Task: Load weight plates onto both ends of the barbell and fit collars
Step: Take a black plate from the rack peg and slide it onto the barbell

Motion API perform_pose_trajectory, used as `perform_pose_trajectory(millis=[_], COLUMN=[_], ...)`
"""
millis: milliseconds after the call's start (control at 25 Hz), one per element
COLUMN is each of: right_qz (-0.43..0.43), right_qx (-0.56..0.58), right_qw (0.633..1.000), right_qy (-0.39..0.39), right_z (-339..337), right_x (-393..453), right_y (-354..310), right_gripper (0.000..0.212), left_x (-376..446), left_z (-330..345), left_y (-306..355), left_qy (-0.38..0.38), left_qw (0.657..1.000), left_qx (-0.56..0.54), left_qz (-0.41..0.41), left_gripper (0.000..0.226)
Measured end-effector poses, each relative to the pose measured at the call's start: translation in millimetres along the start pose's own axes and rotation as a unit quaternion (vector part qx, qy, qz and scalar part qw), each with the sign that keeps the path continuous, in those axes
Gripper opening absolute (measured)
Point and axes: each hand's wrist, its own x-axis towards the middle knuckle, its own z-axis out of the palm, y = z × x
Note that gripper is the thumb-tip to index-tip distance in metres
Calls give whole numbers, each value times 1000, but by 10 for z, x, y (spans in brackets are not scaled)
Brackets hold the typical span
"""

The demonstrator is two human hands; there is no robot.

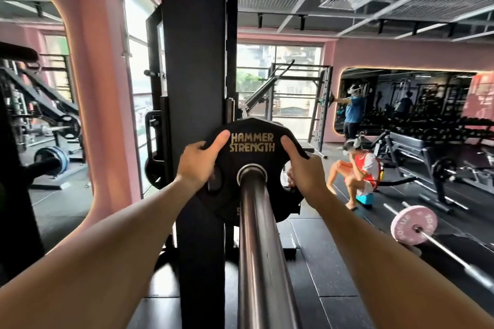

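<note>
A black weight plate (252, 151) with gold "Hammer Strength" lettering sits on the steel barbell sleeve (260, 243), which runs from the bottom of the view up through the plate's centre hole. My left hand (199, 164) grips the plate's left edge, thumb on its face. My right hand (303, 168) grips the right edge, fingers through a grip slot. No collar is in sight.
A black rack upright (196, 61) stands just left of the plate. A second barbell with a pink plate (413, 225) lies on the floor at right. One person crouches (359, 171) beyond the plate; another stands by the dumbbell rack (433, 128).
</note>
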Motion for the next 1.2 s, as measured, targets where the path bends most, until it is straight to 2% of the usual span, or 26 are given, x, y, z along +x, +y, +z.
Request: perform_pose_trajectory(millis=[160,280,400,480,600,760,1000,1080,1200], right_qz=[31,10,-94,-147,-190,-222,-226,-212,-204], right_qx=[-81,-186,-274,-302,-349,-383,-384,-369,-357], right_qw=[994,978,956,940,911,885,863,864,858], right_qy=[-65,-97,-51,-66,-112,-143,-241,-271,-306], right_z=[-140,-321,-393,-281,59,667,1759,2021,2406], right_x=[-62,-161,-306,-550,-1037,-1763,-2939,-3172,-3436], right_y=[-114,-412,-828,-1147,-1558,-1808,-1766,-1761,-1778], right_gripper=[75,76,42,28,17,16,15,18,11], left_x=[-58,-110,-177,-312,-538,-1055,-1847,-2023,-2199], left_z=[-216,-538,-847,-1104,-1587,-2509,-4452,-4902,-5441], left_y=[209,495,726,881,1090,1096,729,709,676], left_qy=[-92,-86,-74,-91,-105,-133,-152,-141,-123], left_qw=[989,964,951,943,935,922,908,897,893], left_qx=[109,253,297,316,332,357,390,416,428], left_qz=[-25,-4,33,47,62,69,-27,-45,-69], left_gripper=[96,72,41,32,26,23,18,20,24])
